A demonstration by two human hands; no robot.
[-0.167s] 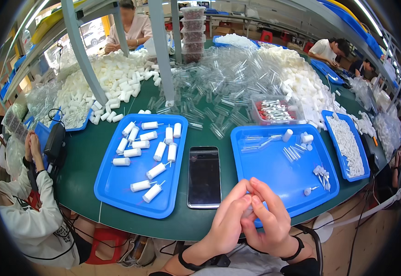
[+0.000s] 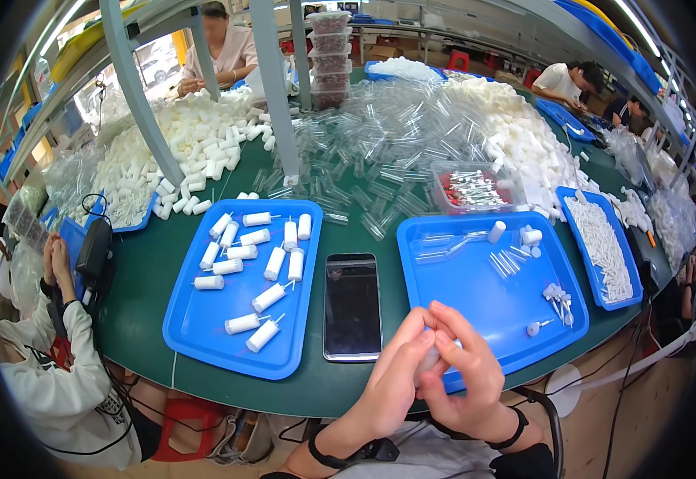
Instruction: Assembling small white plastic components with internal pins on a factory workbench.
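My left hand (image 2: 396,379) and my right hand (image 2: 475,375) are closed together over the near edge of the right blue tray (image 2: 467,287). Between them they grip a small pale cylinder (image 2: 427,364), mostly covered by my fingers. In that tray lie clear tubes (image 2: 448,247), a few white cylinders (image 2: 496,232), thin rods (image 2: 507,262) and white caps with stems (image 2: 558,301). On my left, another blue tray (image 2: 204,339) holds several white cylinders with thin stems (image 2: 269,298).
A dark phone (image 2: 352,307) lies between the trays. Behind are heaps of clear tubes (image 2: 396,120) and white cylinders (image 2: 212,148), plus a clear box (image 2: 475,190) of metal parts. A narrow tray (image 2: 603,255) stands at right. Grey posts (image 2: 277,104) rise from the table; other people sit around.
My hands have shifted slightly, still clasped together, and a little more of the pale cylinder shows between them. The view has moved a little; the trays' contents look unchanged.
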